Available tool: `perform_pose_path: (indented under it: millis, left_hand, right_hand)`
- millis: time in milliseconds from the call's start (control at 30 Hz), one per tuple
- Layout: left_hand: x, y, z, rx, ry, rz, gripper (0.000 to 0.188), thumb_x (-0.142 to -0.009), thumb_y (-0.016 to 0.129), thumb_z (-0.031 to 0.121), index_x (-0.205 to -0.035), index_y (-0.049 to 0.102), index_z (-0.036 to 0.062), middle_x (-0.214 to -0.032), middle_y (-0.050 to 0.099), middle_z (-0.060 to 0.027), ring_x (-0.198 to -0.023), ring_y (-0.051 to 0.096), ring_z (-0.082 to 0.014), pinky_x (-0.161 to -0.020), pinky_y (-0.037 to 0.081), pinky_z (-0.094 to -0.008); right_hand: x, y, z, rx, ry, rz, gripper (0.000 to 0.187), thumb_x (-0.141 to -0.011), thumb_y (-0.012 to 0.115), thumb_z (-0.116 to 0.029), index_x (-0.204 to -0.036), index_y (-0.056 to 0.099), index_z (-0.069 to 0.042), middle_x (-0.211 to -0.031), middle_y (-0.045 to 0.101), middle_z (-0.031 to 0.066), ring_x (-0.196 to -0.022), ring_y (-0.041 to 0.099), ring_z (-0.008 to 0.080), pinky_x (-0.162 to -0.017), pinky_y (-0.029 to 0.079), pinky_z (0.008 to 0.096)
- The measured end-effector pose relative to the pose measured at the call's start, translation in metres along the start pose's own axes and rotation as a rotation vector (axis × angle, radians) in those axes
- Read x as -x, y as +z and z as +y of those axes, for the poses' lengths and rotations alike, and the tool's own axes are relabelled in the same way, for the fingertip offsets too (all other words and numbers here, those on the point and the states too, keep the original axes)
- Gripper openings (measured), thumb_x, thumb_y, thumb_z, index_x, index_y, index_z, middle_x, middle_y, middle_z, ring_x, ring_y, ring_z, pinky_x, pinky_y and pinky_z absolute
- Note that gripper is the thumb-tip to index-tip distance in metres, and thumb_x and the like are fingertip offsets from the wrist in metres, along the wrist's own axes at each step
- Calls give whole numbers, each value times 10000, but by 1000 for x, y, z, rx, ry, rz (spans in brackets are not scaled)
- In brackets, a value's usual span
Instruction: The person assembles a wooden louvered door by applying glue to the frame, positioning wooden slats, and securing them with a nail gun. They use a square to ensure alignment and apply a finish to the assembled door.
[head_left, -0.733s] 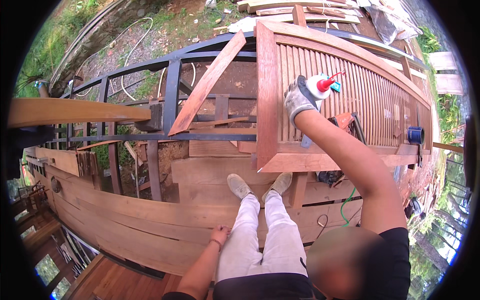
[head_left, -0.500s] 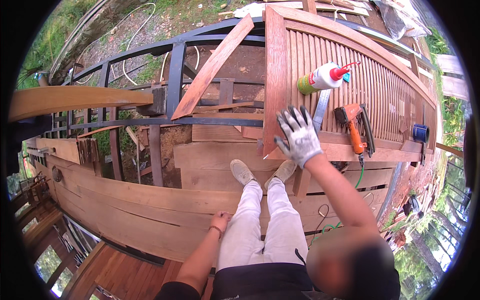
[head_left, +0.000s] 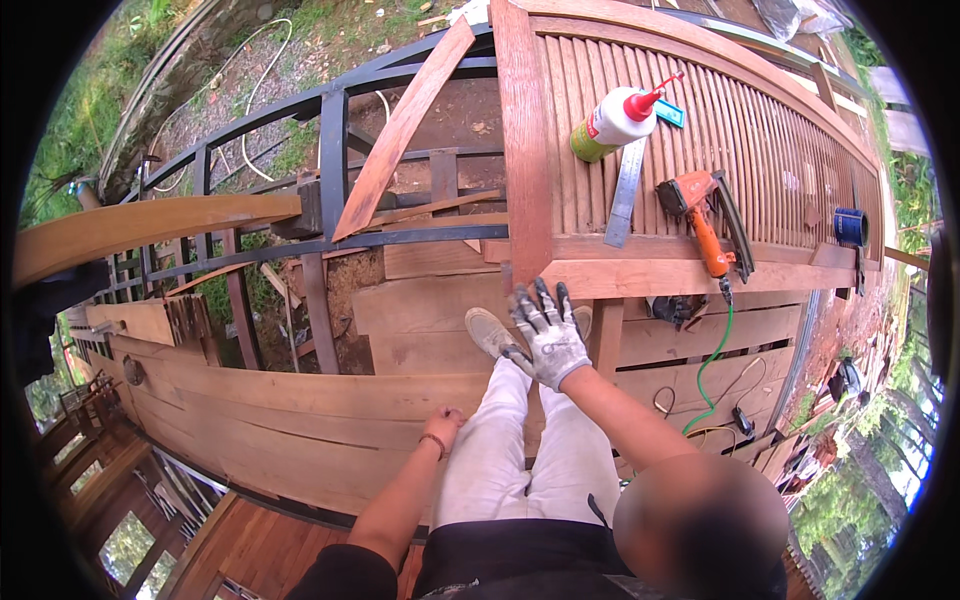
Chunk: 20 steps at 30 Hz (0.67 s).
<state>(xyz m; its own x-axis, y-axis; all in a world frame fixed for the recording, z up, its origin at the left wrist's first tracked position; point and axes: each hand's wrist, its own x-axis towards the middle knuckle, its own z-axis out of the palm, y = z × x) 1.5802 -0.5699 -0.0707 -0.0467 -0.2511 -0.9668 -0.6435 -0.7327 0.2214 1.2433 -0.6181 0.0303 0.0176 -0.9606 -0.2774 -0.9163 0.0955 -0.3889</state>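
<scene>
My right hand (head_left: 550, 338), in a grey-white glove with dark fingertips, is spread open at the near left corner of a slatted wooden panel (head_left: 524, 130). Its fingertips reach the panel's lower rail (head_left: 650, 278); whether they touch it I cannot tell. Bare, with a bracelet at the wrist, my left hand (head_left: 442, 428) hangs beside my thigh, fingers curled and nothing visible in them. On the panel lie a white glue bottle (head_left: 618, 118) with a red nozzle, a try square (head_left: 626, 190) with a turquoise handle, and an orange nail gun (head_left: 704, 235).
A green air hose (head_left: 715, 375) runs from the nail gun to the plank deck (head_left: 330, 400). Left of the panel is a dark metal frame (head_left: 333, 150) with a loose board (head_left: 405, 130) leaning across it. A dark blue tin (head_left: 851, 228) sits at the panel's right end. A dark glove (head_left: 670, 308) lies below.
My right hand has come off the panel's face and moved toward me and slightly left, to the near corner. My left hand stays by my thigh. The view has shifted slightly.
</scene>
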Motion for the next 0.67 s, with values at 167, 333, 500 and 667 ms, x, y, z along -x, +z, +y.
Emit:
perform_pose_path:
  millis: [167, 333, 500, 667]
  left_hand:
    - [7, 6, 13, 83, 16, 14, 188, -979, 547, 215, -1022, 592, 38, -945, 693, -82, -836, 642, -145, -729, 520, -287]
    - [10, 19, 9, -12, 23, 17, 173, -979, 534, 189, -1022, 597, 34, -925, 692, -77, -819, 642, -143, -723, 520, -285]
    - [5, 31, -19, -90, 9, 2, 172, -948, 548, 168, -999, 615, 17, -891, 690, -69, -799, 640, -135, -728, 515, -278]
    - [21, 45, -14, 16, 110, 18, 227, -925, 590, 183, -1023, 642, -15, -881, 704, -77, -810, 648, -134, -798, 513, -278]
  right_hand:
    - [2, -1, -4, -149, 55, 255, 742, -888, 557, -446, -1453, 388, 5, -1562, 262, 214, -1470, 166, 402, -1191, 60, 589]
    - [-10, 17, -13, -8, 200, 164, 737, -902, 539, -413, -1423, 387, 85, -1574, 184, 267, -1482, 90, 418, -1189, 22, 594]
    - [7, 10, -37, -26, -23, -89, 666, -920, 528, -455, -1415, 457, -14, -1594, 214, 176, -1489, 113, 380, -1191, 39, 583]
    - [0, 2, -18, 4, 285, 175, 817, -886, 543, -537, -1513, 306, -68, -1603, 197, 159, -1486, 88, 393, -1195, -2, 578]
